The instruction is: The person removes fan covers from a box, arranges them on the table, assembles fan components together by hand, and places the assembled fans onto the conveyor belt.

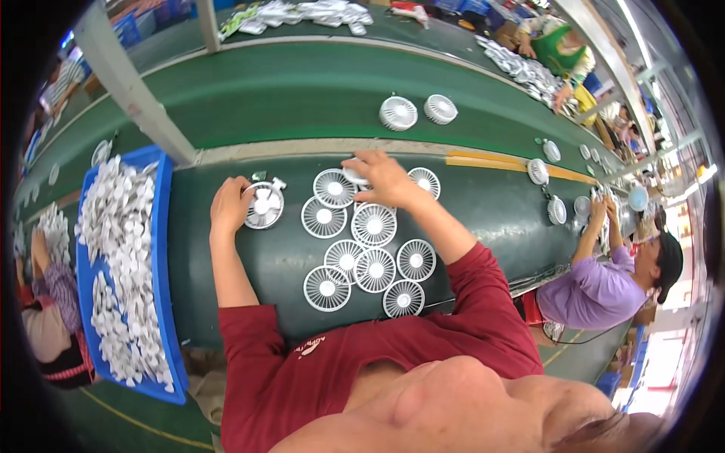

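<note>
At the left of the green work surface sits a small round fan housing (264,205) with white blades showing inside. My left hand (229,208) grips its left rim with bent fingers. Over the far side of a spread of white fan grilles (325,217) reaches my right hand (384,180), its fingers curled on a white grille (355,175) that they partly hide. Several more round grilles lie nearer my body, some overlapping, such as the grille (403,298) by the near edge. A small green circuit board (260,176) is just beyond the housing.
A blue tray (168,287) heaped with white fan blades stands at the left. Beyond a raised ledge runs a green conveyor belt (287,98) carrying two fan heads (398,113). Co-workers, one in a purple shirt (593,291), work to the right, left and across.
</note>
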